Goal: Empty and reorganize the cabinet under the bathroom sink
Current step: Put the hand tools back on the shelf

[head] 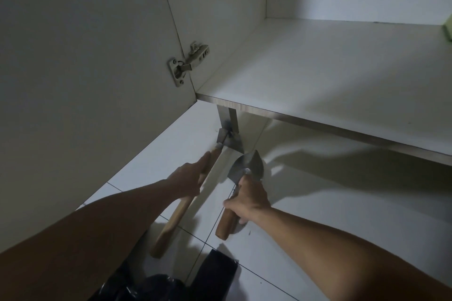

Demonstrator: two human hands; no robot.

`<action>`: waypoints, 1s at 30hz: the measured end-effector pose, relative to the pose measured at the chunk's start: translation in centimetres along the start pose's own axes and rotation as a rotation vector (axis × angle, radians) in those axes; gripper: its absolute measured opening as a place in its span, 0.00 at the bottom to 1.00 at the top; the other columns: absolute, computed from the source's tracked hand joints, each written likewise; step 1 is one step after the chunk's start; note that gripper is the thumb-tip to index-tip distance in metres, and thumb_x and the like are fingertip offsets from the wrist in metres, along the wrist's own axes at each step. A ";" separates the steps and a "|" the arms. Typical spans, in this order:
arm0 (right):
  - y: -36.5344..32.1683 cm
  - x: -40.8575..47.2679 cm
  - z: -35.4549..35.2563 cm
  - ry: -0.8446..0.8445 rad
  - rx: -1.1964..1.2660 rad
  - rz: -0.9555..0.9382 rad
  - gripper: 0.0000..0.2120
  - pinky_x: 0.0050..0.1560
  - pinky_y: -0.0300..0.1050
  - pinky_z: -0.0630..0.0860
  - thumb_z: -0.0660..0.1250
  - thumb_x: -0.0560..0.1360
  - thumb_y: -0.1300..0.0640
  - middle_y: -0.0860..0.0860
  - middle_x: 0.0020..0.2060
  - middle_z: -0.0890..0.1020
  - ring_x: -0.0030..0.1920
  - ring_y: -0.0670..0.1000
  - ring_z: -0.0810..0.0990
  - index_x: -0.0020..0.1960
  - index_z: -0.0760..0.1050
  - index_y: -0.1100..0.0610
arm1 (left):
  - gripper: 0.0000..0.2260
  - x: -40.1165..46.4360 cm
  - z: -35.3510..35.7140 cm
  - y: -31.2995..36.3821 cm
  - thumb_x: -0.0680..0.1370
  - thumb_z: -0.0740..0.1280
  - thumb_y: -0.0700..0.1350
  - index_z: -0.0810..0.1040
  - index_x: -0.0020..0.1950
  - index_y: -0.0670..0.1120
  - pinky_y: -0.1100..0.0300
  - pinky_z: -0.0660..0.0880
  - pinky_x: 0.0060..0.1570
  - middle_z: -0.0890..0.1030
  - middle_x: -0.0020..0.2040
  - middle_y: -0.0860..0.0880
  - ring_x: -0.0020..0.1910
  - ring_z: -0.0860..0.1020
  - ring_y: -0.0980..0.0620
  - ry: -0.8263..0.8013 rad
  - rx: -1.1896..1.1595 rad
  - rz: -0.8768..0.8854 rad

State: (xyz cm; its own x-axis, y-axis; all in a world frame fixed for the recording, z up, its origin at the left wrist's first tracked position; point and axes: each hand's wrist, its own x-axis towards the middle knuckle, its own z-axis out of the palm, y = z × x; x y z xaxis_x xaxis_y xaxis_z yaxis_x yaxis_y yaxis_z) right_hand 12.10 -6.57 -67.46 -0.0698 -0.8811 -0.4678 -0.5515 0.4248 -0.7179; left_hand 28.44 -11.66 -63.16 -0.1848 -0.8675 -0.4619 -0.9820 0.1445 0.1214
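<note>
The cabinet floor (pixel 318 76) shows bare white, its door (pixel 85 68) swung open on the left. My left hand (pixel 189 178) grips the long wooden handle of a flat-bladed trowel (pixel 171 222), whose metal blade lies on the tiled floor by the cabinet's metal leg (pixel 228 117). My right hand (pixel 248 199) grips the short wooden handle of a pointed metal trowel (pixel 247 162), its blade pointing toward the cabinet, just above the tiles.
A hinge (pixel 189 61) joins the door to the cabinet side. A pale green object (pixel 448 29) pokes in at the cabinet's far right edge. A black plastic bag (pixel 171 281) lies on the white floor tiles (pixel 305 203) near me.
</note>
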 end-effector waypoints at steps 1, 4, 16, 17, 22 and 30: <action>-0.1 -0.3 -0.5 -0.018 0.014 -0.004 0.38 0.20 0.44 0.78 0.76 0.65 0.58 0.54 0.51 0.80 0.41 0.57 0.84 0.70 0.63 0.56 | 0.47 -0.1 0.0 0.2 0.74 0.71 0.39 0.40 0.78 0.55 0.53 0.75 0.51 0.74 0.62 0.40 0.56 0.77 0.43 -0.011 -0.020 0.001; -0.8 -1.9 -2.6 -0.058 -0.039 -0.066 0.29 0.23 0.48 0.80 0.75 0.64 0.56 0.53 0.43 0.80 0.32 0.56 0.84 0.61 0.67 0.56 | 0.50 -0.8 -0.4 0.6 0.72 0.73 0.39 0.38 0.78 0.56 0.52 0.79 0.51 0.76 0.59 0.40 0.52 0.79 0.43 -0.050 -0.070 -0.011; -4.7 -10.7 -9.8 -0.216 -0.136 -0.346 0.19 0.30 0.54 0.83 0.75 0.63 0.57 0.54 0.43 0.79 0.31 0.55 0.83 0.50 0.70 0.53 | 0.51 -12.3 -8.3 2.4 0.69 0.73 0.30 0.46 0.78 0.58 0.44 0.82 0.35 0.78 0.50 0.43 0.38 0.83 0.42 0.017 -0.492 -0.039; -5.1 -11.5 -10.5 -0.232 -0.132 -0.372 0.20 0.31 0.54 0.83 0.76 0.64 0.57 0.53 0.42 0.80 0.32 0.56 0.84 0.52 0.70 0.53 | 0.51 -13.2 -9.2 2.5 0.69 0.73 0.30 0.47 0.78 0.59 0.44 0.82 0.35 0.78 0.49 0.43 0.39 0.83 0.41 0.032 -0.510 -0.047; -7.4 -14.5 -14.7 -0.199 -0.089 -0.493 0.23 0.31 0.51 0.83 0.77 0.65 0.57 0.51 0.43 0.81 0.33 0.53 0.85 0.55 0.72 0.53 | 0.48 -15.9 -14.4 3.7 0.68 0.73 0.28 0.54 0.77 0.59 0.42 0.81 0.34 0.79 0.48 0.40 0.42 0.82 0.39 0.137 -0.608 -0.017; -7.6 -12.9 -25.3 0.107 0.040 -0.456 0.19 0.29 0.50 0.82 0.78 0.66 0.60 0.51 0.44 0.81 0.31 0.51 0.85 0.53 0.75 0.54 | 0.45 -11.1 -20.8 12.1 0.68 0.73 0.28 0.59 0.77 0.53 0.48 0.81 0.32 0.80 0.48 0.39 0.44 0.82 0.38 0.215 -0.627 0.161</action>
State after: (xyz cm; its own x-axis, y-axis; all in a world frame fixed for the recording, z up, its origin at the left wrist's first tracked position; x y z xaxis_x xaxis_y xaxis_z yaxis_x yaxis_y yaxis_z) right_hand -3.86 -3.68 -42.87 0.0860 -0.9952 -0.0462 -0.5137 -0.0046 -0.8579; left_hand 19.43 -10.21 -38.28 -0.2511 -0.9429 -0.2189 -0.7233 0.0325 0.6897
